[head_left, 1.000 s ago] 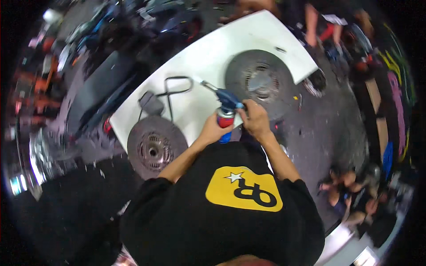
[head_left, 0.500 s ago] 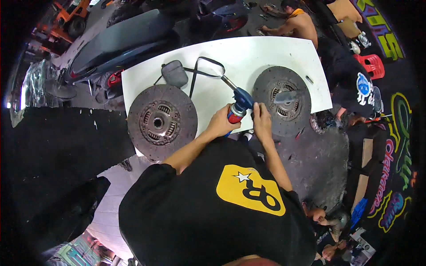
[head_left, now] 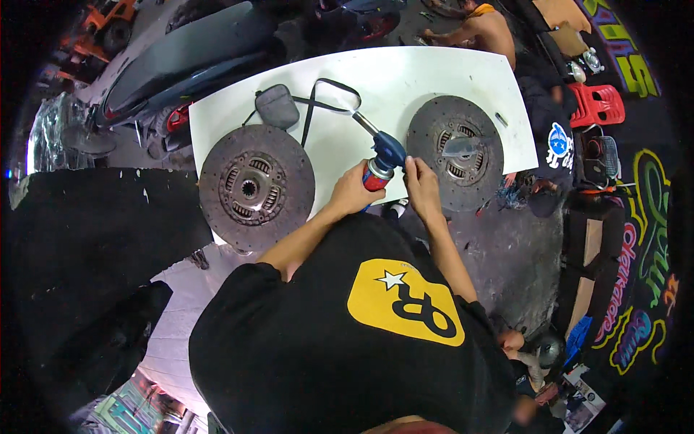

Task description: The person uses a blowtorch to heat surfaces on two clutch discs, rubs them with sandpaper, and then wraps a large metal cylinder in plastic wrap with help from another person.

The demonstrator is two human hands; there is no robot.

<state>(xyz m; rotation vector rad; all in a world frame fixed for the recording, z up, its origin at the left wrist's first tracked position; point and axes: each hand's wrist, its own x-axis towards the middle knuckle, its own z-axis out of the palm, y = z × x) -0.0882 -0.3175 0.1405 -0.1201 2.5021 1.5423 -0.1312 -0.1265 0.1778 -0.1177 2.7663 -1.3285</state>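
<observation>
The left hand (head_left: 352,189) grasps the torch (head_left: 389,150) over the worktop's (head_left: 336,148) near edge, between two discs (head_left: 256,189); the right hand's (head_left: 423,188) fingertips meet its rear, whether pinching I cannot tell. Best held steady, nozzle (head_left: 366,124) clear of the strap (head_left: 310,114). Black letters mark the shirt's (head_left: 289,340) yellow patch (head_left: 369,296); neon-coloured lettering (head_left: 654,231) stands far right.

Torch nozzle (head_left: 366,124) shiny metal; torch head (head_left: 389,150) plastic; tabletop (head_left: 390,79) smooth.

The left hand (head_left: 352,189), near the frame's centre, is curled in a grip, its forearm (head_left: 303,240) angling up from lower left. The right hand (head_left: 423,186), fingers bent, sits just right of it.
</observation>
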